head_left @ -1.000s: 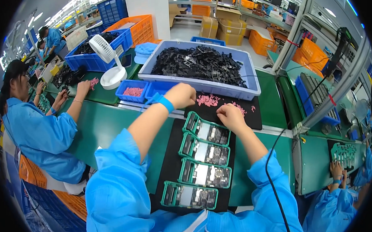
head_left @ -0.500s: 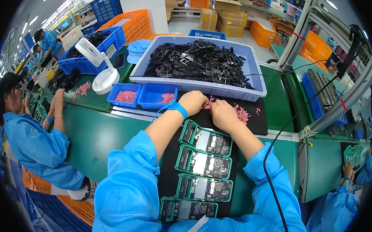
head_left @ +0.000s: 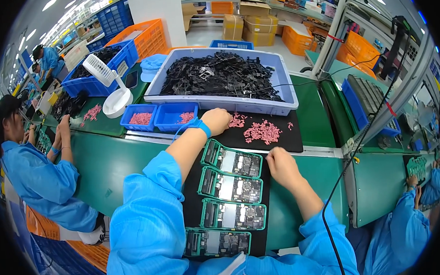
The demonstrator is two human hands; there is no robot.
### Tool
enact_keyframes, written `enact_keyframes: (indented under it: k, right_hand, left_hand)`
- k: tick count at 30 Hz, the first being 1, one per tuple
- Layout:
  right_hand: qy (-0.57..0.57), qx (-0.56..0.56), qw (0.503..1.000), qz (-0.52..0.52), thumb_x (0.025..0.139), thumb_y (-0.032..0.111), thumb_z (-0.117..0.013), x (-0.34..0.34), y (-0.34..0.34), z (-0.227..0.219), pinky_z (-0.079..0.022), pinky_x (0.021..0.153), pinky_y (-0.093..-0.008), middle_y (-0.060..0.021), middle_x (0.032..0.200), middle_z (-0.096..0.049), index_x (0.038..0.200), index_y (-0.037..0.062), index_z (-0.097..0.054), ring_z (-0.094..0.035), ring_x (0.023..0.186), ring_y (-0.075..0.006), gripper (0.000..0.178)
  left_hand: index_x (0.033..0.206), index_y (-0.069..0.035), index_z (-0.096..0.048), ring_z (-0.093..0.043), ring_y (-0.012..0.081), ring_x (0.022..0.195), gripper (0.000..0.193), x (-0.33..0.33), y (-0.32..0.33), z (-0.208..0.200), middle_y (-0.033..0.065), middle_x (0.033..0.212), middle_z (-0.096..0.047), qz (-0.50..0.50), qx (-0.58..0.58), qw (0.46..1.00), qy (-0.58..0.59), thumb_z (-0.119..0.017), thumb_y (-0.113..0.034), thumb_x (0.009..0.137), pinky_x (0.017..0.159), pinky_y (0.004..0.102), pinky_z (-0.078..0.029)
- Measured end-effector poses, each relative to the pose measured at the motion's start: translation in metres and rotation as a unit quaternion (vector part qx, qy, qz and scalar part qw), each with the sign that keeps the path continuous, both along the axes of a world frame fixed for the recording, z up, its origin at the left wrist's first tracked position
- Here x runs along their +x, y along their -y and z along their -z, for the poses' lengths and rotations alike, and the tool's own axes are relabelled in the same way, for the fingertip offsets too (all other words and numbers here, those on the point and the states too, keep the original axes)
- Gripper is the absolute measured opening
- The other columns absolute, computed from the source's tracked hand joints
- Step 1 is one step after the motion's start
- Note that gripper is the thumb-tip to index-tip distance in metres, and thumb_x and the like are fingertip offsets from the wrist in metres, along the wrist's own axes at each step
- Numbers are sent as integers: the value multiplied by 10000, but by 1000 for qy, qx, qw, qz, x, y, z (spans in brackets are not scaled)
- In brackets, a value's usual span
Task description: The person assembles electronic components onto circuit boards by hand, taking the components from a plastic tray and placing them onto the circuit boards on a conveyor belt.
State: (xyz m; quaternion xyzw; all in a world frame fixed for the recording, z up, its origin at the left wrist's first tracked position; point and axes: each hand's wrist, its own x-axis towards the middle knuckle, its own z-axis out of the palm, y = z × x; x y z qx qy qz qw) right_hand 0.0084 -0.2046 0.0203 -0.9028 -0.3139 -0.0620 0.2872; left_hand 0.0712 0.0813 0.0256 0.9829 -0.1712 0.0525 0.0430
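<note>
My left hand (head_left: 216, 121) rests on the black mat (head_left: 299, 143), curled at the edge of a small cluster of pink pieces (head_left: 237, 120); its fingertips are mostly hidden. A larger pile of pink pieces (head_left: 262, 132) lies to its right. My right hand (head_left: 283, 166) is lower, with fingers pinched together beside the right end of the farthest phone unit (head_left: 227, 159); anything between them is too small to make out. Nearer to me in a column lie more phone units (head_left: 239, 187) in green holders, their circuit boards exposed.
Two small blue bins (head_left: 139, 117) with pink pieces stand left of the mat. Behind is a large grey-blue tub (head_left: 289, 92) of black plastic parts. A white fan (head_left: 118, 102) stands at the left. A black cable (head_left: 330, 196) hangs before my right arm. A co-worker (head_left: 40, 180) sits left.
My right hand has drawn back from the pink pile toward me, beside the farthest phone unit. My left hand stays at the pink pieces. The whole view has shifted slightly.
</note>
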Motion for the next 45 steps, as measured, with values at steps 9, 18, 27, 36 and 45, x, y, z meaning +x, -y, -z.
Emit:
enact_keyframes:
  k: [9,18,27,36,45]
  right_hand:
    - [42,-4,999,-16,811,75,-614,-38,15,21,-467,746,-429,-155,817,-577,814,31,-561,-567,807,-351,69]
    - [11,16,999,-43,814,76,-618,-36,20,18,-472,742,-433,-156,812,-587,811,24,-566,-578,817,-350,73]
    - [18,11,999,-40,819,87,-608,-34,24,20,-473,747,-437,-163,824,-588,822,22,-574,-576,830,-354,73]
    - [33,19,998,-46,815,81,-601,-35,23,22,-474,746,-434,-160,826,-592,834,23,-583,-578,829,-349,63]
    - [51,30,997,-48,800,80,-614,-35,24,24,-480,738,-426,-158,814,-597,812,25,-589,-583,821,-343,62]
  left_hand:
    - [795,-49,-683,-647,330,777,133,-3,5,-4,148,780,-673,-18,-50,995,-81,-698,-166,733,726,405,-510]
    - [821,-82,-711,-650,328,810,115,-6,10,-6,146,819,-680,-51,-36,991,-116,-703,-166,744,746,404,-515]
    - [777,-33,-685,-652,273,702,132,-69,67,-52,123,764,-646,142,-111,974,-136,-694,-159,740,641,358,-522]
    - [738,-71,-683,-629,287,830,86,-94,89,-35,93,811,-645,154,3,984,-86,-622,-130,736,735,390,-519]
    - [729,-98,-679,-625,275,862,75,-101,96,-30,80,825,-650,192,125,973,8,-637,-156,752,756,374,-512]
